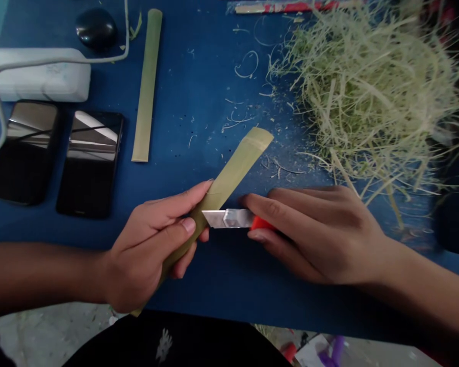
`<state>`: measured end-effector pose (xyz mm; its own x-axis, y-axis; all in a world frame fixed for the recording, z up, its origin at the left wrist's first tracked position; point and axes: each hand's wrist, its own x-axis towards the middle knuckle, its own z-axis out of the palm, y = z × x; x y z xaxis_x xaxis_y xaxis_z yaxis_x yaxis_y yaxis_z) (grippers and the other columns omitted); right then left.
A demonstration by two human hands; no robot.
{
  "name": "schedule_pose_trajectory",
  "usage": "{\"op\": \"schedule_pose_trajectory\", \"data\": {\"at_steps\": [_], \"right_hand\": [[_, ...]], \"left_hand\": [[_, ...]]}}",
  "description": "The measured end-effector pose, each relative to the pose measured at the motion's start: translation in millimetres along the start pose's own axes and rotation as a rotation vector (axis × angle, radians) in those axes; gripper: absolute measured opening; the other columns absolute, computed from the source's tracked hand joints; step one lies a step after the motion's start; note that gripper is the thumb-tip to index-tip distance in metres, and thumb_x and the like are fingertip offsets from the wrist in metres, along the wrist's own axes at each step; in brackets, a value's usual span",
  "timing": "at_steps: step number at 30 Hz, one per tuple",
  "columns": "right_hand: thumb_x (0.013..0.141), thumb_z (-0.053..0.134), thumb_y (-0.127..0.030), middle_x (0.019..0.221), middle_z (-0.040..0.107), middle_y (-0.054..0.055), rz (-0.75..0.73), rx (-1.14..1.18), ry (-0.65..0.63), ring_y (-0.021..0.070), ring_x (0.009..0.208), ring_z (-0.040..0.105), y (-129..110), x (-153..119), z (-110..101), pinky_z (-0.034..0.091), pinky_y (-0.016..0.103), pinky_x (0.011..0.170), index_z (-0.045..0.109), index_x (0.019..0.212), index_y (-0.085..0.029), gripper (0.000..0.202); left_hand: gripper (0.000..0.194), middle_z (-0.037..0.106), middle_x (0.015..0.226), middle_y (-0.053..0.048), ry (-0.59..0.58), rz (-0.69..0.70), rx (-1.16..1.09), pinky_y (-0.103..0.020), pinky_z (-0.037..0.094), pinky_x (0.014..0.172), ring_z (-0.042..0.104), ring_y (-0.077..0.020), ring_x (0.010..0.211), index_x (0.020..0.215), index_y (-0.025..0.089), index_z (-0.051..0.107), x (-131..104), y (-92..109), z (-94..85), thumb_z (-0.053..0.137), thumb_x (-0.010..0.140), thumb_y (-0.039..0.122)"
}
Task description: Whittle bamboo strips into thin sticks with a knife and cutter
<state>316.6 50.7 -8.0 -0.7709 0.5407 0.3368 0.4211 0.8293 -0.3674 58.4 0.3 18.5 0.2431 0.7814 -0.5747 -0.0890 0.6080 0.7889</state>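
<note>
My left hand (153, 244) is wrapped round a flat green bamboo strip (237, 168), which slants up to the right over the blue table. The strip's lower end pokes out beneath that hand. In my right hand (317, 229) is a utility knife (237, 218) with a red handle, mostly covered by my fingers. Its blade points left and lies against or just over the strip, close to my left thumb; whether it cuts in, I cannot tell. Another bamboo strip (148, 86) lies on the table, beyond my left hand.
A big heap of thin pale shavings (371, 97) fills the right back. Two dark phones (90, 168), a white power strip (42, 76) with a cable and a black mouse (96, 29) lie at left. Loose curls dot the blue table (199, 112). A red-and-clear packet (283, 7) lies at the back.
</note>
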Motion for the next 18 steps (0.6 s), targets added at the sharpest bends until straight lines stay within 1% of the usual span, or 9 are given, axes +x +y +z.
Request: {"op": "schedule_pose_trajectory", "data": {"at_steps": [3, 7, 10, 14, 18], "right_hand": [[0.112, 0.053, -0.030, 0.075, 0.063, -0.001, 0.012, -0.036, 0.021, 0.0122, 0.055, 0.051, 0.4, -0.4, 0.8, 0.037, 0.028, 0.053, 0.065, 0.124, -0.017, 0.022], [0.112, 0.052, -0.030, 0.074, 0.065, 0.000, 0.039, -0.088, 0.036, 0.0129, 0.055, 0.054, 3.0, -1.2, -0.2, 0.039, 0.029, 0.054, 0.067, 0.122, -0.018, 0.021], [0.111, 0.053, -0.031, 0.076, 0.070, 0.001, 0.068, -0.143, 0.057, 0.0135, 0.054, 0.056, 6.5, -1.1, -4.6, 0.040, 0.029, 0.052, 0.068, 0.120, -0.020, 0.021], [0.110, 0.055, -0.029, 0.077, 0.073, 0.001, 0.133, -0.211, 0.063, 0.0132, 0.054, 0.059, 12.8, 0.4, -14.0, 0.036, 0.030, 0.047, 0.070, 0.118, -0.022, 0.019], [0.108, 0.059, -0.025, 0.073, 0.070, 0.000, 0.120, -0.277, 0.120, 0.0106, 0.056, 0.061, 17.5, 1.5, -19.5, 0.033, 0.027, 0.045, 0.070, 0.114, -0.018, 0.014]], "left_hand": [[0.064, 0.068, 0.085, -0.003, 0.015, -0.005, 0.001, -0.022, 0.041, 0.046, 0.053, -0.0058, 0.047, 0.163, 0.020, 0.059, 0.3, 0.5, 0.0, 0.060, 0.099, 0.023], [0.061, 0.068, 0.086, -0.002, 0.008, 0.005, 0.012, -0.022, 0.040, 0.045, 0.052, -0.0051, 0.047, 0.161, 0.020, 0.061, 1.2, 1.1, -0.6, 0.061, 0.101, 0.026], [0.059, 0.068, 0.088, -0.003, -0.005, 0.009, 0.034, -0.022, 0.040, 0.045, 0.052, -0.0049, 0.047, 0.161, 0.020, 0.062, 1.0, 0.6, -1.7, 0.062, 0.102, 0.029], [0.056, 0.069, 0.089, -0.003, -0.027, 0.042, 0.078, -0.023, 0.042, 0.047, 0.053, -0.0053, 0.048, 0.159, 0.021, 0.064, -0.3, -2.3, -4.2, 0.061, 0.104, 0.030], [0.054, 0.070, 0.090, -0.003, -0.040, 0.084, 0.115, -0.024, 0.045, 0.049, 0.053, -0.0057, 0.049, 0.159, 0.022, 0.064, -1.0, -5.2, -5.6, 0.060, 0.106, 0.031]]}}
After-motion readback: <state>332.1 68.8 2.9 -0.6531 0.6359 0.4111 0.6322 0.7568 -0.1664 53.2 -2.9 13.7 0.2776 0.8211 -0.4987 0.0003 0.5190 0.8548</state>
